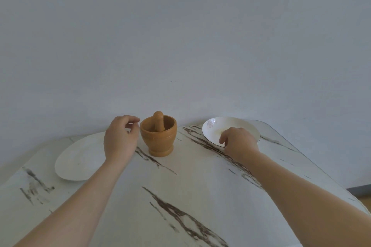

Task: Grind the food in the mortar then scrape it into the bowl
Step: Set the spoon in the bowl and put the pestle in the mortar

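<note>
While the brown mortar [158, 139] stands upright on the marble-patterned table [200, 186], near its far edge and roughly central, the pestle [158, 121] rests inside it, leaning against the far wall with its rounded top above the rim. The contents of the mortar cannot be seen from this angle.

Left hand [120, 139]: positioned just beside the mortar's left side, palm turned towards it. Its fingers are loosely curled and hold nothing. The fingertips come very close to the mortar's rim; contact cannot be confirmed.

Right hand [240, 143]: positioned at the near rim of the white bowl [236, 123], back of the hand towards the camera, fingers bent downward over the rim. Whether they grip the rim or merely rest on it cannot be told.

The bowl is shallow, with a thin dark edge line and a small floral mark on its far left inner wall. It sits to the right of the mortar, apart from it. A faint yellowish smear shows on its inside, just beyond the right hand.

A plain white plate [76, 160] lies on the table to the left of the mortar, partly covered by the left hand and wrist. A pale bare wall [180, 26] rises behind the table.
</note>
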The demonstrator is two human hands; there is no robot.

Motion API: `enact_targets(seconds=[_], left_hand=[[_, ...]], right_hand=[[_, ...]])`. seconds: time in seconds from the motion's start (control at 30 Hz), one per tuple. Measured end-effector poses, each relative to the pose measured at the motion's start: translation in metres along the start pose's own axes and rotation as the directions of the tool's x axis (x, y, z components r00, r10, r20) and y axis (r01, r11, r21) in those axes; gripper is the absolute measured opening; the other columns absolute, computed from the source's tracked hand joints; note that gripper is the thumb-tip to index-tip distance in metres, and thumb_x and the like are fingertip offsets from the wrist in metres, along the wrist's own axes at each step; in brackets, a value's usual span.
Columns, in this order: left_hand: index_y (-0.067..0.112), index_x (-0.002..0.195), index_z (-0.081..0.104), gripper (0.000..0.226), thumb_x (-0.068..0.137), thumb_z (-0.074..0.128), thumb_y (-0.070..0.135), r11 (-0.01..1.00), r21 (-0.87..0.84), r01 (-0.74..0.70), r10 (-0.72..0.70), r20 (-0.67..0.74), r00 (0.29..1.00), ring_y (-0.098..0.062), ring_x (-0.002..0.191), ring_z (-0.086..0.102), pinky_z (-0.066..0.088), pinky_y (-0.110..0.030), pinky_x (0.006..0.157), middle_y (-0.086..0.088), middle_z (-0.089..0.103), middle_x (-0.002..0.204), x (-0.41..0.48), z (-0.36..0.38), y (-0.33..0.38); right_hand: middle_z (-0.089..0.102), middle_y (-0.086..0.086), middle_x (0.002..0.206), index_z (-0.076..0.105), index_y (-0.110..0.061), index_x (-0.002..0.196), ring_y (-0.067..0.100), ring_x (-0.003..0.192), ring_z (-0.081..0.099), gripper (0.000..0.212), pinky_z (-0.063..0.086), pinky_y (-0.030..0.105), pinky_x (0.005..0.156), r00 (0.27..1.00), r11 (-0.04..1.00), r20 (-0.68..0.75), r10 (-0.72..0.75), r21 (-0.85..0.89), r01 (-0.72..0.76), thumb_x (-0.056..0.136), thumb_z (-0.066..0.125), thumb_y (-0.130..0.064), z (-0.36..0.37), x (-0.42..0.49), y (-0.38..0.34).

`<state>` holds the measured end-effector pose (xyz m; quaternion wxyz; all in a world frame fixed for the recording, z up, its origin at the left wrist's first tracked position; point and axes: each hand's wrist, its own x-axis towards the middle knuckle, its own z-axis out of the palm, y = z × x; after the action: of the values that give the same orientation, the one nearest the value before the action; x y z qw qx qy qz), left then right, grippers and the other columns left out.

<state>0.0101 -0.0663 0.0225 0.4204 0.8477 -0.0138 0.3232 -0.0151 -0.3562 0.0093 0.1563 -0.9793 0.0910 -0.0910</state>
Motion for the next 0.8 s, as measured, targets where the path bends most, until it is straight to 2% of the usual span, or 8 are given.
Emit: enact_targets(seconds=[0.17,0.27,0.4,0.47,0.57,0.67,0.73,0.8], left_hand=[[0.018,0.097,0.068,0.018,0.092,0.052,0.012,1.0,-0.024,0.009,-0.01,-0.034,0.999,-0.012,0.087,0.058,0.044,-0.029,0.076,0.001,0.065,0.107,0.0,-0.005,0.003],[0.016,0.1,0.068,0.019,0.092,0.052,0.012,0.998,-0.064,0.0,-0.007,-0.109,0.994,-0.012,0.087,0.057,0.042,-0.027,0.075,0.001,0.065,0.107,-0.002,-0.008,0.012],[0.015,0.101,0.068,0.019,0.093,0.052,0.012,0.993,-0.106,-0.042,0.025,-0.158,0.987,-0.012,0.086,0.056,0.04,-0.023,0.072,0.003,0.064,0.103,-0.003,-0.012,0.027],[0.016,0.101,0.068,0.018,0.093,0.052,0.013,0.991,-0.121,-0.06,0.039,-0.169,0.985,-0.011,0.086,0.056,0.041,-0.021,0.071,0.002,0.064,0.103,-0.003,-0.013,0.034],[0.016,0.1,0.068,0.018,0.093,0.052,0.013,0.987,-0.139,-0.083,0.055,-0.196,0.979,-0.01,0.085,0.056,0.04,-0.013,0.066,0.0,0.065,0.103,-0.003,-0.013,0.043],[0.014,0.101,0.068,0.019,0.093,0.052,0.012,0.986,-0.138,-0.099,0.069,-0.206,0.976,-0.01,0.085,0.056,0.036,-0.006,0.065,0.0,0.065,0.103,-0.004,-0.011,0.051],[0.014,0.102,0.068,0.019,0.093,0.052,0.012,0.983,-0.153,-0.097,0.06,-0.227,0.972,-0.01,0.085,0.056,0.035,-0.003,0.065,0.0,0.065,0.103,-0.005,-0.011,0.055],[0.014,0.102,0.068,0.019,0.092,0.051,0.013,0.978,-0.184,-0.096,0.045,-0.264,0.963,-0.011,0.086,0.056,0.036,-0.003,0.065,-0.001,0.065,0.103,-0.006,-0.011,0.061]], right_hand=[[0.068,-0.004,0.104,0.072,-0.027,0.095,0.018,0.096,0.059,0.036,0.037,0.024,0.069,0.999,1.0,-0.036,-0.009,0.029,0.01,0.079,0.055,0.001,-0.011,-0.003,-0.002],[0.07,-0.005,0.1,0.075,-0.026,0.097,0.019,0.097,0.059,0.032,0.039,0.025,0.069,0.984,0.996,-0.179,0.009,0.087,0.007,0.085,0.055,-0.004,-0.021,-0.008,-0.006],[0.074,0.001,0.087,0.075,-0.018,0.089,0.026,0.084,0.066,0.026,0.053,0.031,0.071,0.913,0.953,-0.374,0.163,0.301,-0.047,0.084,0.054,-0.005,-0.039,-0.012,-0.004],[0.073,0.004,0.081,0.074,-0.014,0.086,0.026,0.076,0.063,0.025,0.051,0.031,0.066,0.864,0.906,-0.409,0.294,0.406,-0.116,0.081,0.052,-0.003,-0.044,-0.014,0.006],[0.071,0.006,0.087,0.071,-0.015,0.096,0.025,0.077,0.057,0.028,0.042,0.028,0.065,0.805,0.84,-0.376,0.459,0.478,-0.256,0.079,0.053,-0.002,-0.045,-0.018,0.025],[0.071,0.006,0.095,0.066,-0.022,0.101,0.027,0.083,0.059,0.031,0.041,0.028,0.068,0.787,0.789,-0.287,0.546,0.493,-0.367,0.079,0.057,-0.004,-0.045,-0.027,0.042],[0.072,0.006,0.088,0.068,-0.018,0.091,0.028,0.081,0.063,0.02,0.045,0.028,0.066,0.778,0.704,-0.163,0.607,0.565,-0.432,0.077,0.059,-0.005,-0.045,-0.03,0.053],[0.073,0.009,0.071,0.073,-0.007,0.08,0.029,0.071,0.067,0.013,0.055,0.034,0.07,0.739,0.549,-0.005,0.674,0.673,-0.496,0.076,0.061,-0.004,-0.042,-0.033,0.065]])
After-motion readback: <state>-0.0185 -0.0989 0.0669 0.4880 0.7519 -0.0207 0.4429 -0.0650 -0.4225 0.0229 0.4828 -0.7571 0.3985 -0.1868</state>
